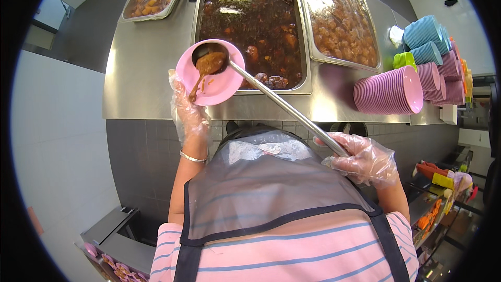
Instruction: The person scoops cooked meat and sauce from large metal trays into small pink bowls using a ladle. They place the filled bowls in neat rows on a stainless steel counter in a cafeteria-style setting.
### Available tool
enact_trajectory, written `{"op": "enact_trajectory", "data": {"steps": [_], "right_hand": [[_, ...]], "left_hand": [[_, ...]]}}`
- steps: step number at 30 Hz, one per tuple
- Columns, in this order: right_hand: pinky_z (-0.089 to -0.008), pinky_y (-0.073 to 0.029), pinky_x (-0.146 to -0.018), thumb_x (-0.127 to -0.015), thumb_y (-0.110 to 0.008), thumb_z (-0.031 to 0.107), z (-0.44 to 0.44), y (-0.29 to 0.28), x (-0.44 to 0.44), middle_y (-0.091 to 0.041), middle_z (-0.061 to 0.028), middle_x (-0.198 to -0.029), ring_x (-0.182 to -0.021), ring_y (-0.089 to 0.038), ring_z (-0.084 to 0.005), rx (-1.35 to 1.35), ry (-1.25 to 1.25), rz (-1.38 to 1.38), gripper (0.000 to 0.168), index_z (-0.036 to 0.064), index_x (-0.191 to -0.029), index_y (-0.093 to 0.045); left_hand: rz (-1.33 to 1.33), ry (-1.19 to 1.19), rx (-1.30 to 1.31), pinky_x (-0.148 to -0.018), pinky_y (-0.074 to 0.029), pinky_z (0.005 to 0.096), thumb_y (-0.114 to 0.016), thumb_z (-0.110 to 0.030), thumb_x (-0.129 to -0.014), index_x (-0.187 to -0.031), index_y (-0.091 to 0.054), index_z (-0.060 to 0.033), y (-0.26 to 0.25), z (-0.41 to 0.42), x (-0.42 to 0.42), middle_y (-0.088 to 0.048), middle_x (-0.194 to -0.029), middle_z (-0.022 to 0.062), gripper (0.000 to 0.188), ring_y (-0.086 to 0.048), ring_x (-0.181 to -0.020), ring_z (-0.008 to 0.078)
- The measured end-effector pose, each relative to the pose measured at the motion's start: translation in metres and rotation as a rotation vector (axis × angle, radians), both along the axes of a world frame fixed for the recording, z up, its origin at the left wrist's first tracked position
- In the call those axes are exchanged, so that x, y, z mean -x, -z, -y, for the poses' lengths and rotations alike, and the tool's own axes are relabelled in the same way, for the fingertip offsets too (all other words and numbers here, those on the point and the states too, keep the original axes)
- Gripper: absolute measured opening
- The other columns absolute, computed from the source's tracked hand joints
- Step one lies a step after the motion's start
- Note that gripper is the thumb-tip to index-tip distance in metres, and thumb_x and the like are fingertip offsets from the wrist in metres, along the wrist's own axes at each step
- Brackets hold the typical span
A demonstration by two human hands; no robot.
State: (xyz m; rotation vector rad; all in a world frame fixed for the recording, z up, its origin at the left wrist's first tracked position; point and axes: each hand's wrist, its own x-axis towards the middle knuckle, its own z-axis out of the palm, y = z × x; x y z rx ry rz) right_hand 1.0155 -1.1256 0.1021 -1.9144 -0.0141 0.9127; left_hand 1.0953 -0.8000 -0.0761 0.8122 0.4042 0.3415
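Note:
In a clear plastic glove, my left hand [188,107] holds a pink bowl [229,86] by its near left side, over the counter's front edge. A chicken drumstick [205,66], or a similar piece of meat on the bone, lies partly in the ladle's cup [224,53], its thin end reaching down onto the bowl. Some sauce and small bits show on the bowl's inside. My gloved right hand [362,156] grips the end of the long metal ladle handle [289,107]. Just beyond the bowl is a deep steel pan [307,68] of dark brown stew [242,23] with meat pieces.
Film-covered steel trays of food stand left [150,17] and right [346,62] of the pan. Stacked pink bowls [381,91], blue bowls [422,31] and green bowls [403,60] crowd the right side of the steel counter [146,82]. Filled pink bowls [121,268] sit at lower left.

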Motion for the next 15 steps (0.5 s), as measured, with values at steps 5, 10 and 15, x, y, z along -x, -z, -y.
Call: {"op": "enact_trajectory", "data": {"steps": [5, 10, 15], "right_hand": [[-0.0351, -0.050, -0.075, -0.080, -0.065, 0.013, -0.007, -0.012, 0.003, -0.065, -0.0132, -0.091, -0.076, -0.062, -0.0245, 0.518, -0.261, 0.421, 0.043, 0.006, -0.122, -0.057], [-0.0349, -0.049, -0.078, -0.083, -0.063, 0.011, -0.009, -0.003, 0.001, -0.065, -0.0166, -0.094, -0.081, -0.063, -0.0268, 0.361, -0.077, 0.405, 0.047, 0.005, -0.128, -0.052], [-0.0396, -0.048, -0.081, -0.084, -0.060, 0.014, 0.011, 0.016, -0.010, -0.064, -0.0214, -0.096, -0.086, -0.062, -0.0352, 0.420, -0.075, 0.495, 0.049, 0.007, -0.131, -0.049]], "left_hand": [[-0.037, 0.211, -0.010, -0.098, -0.045, 0.0350, -0.049, -0.036, -0.097, -0.132, -0.044, -0.0024, 0.006, -0.029, 0.010, -0.053, -0.127, 0.0092, 0.049, -0.054, -0.115, 0.0186], [-0.074, 0.207, -0.063, -0.098, -0.045, 0.0336, -0.047, -0.033, -0.098, -0.133, -0.042, -0.0011, 0.010, -0.044, 0.018, -0.053, -0.128, 0.0100, 0.048, -0.053, -0.116, 0.0191], [-0.078, 0.142, -0.144, -0.100, -0.045, 0.0344, -0.044, -0.030, -0.099, -0.136, -0.039, -0.0006, 0.010, -0.071, 0.030, -0.052, -0.128, 0.0120, 0.047, -0.053, -0.117, 0.0202]]}}
